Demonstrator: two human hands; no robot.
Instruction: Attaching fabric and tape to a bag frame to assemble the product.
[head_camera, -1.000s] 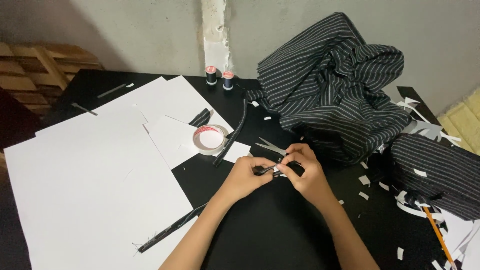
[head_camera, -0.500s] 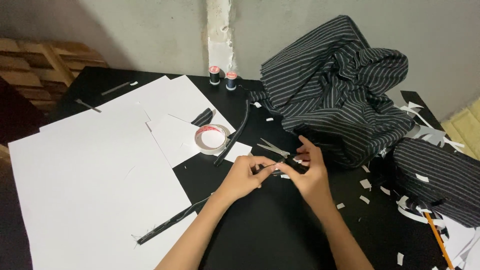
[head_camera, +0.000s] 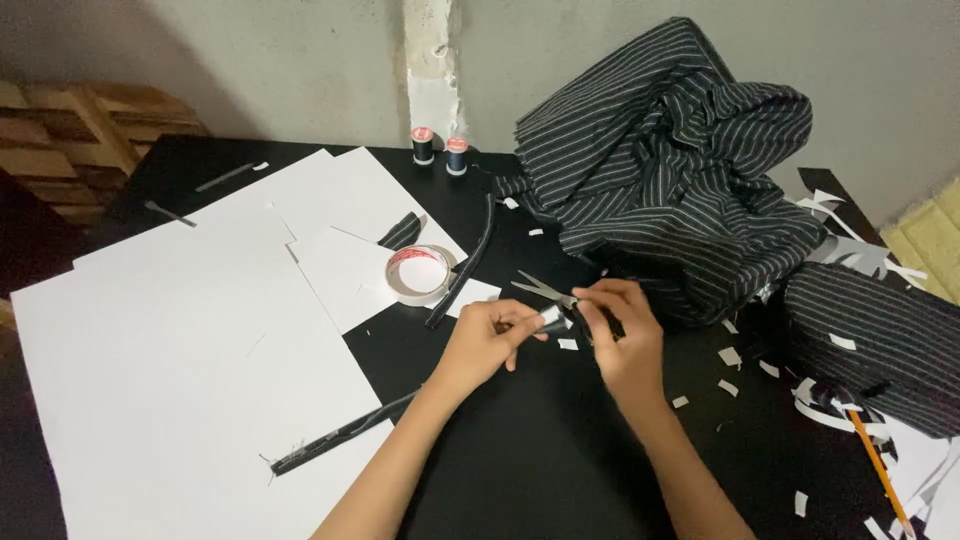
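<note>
- left hand (head_camera: 487, 340) pinches a small strip (head_camera: 553, 319), white-tipped, over the black table (head_camera: 540, 460)
- right hand (head_camera: 620, 335) curled shut on its dark end, looks like; scissors (head_camera: 545, 290) just behind; tape roll (head_camera: 418, 273) nearby

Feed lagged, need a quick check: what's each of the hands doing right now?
Left hand: closed, pinching a small grey piece at its fingertips.
Right hand: closed on the other end of the same piece; scissors lie just behind it.
</note>
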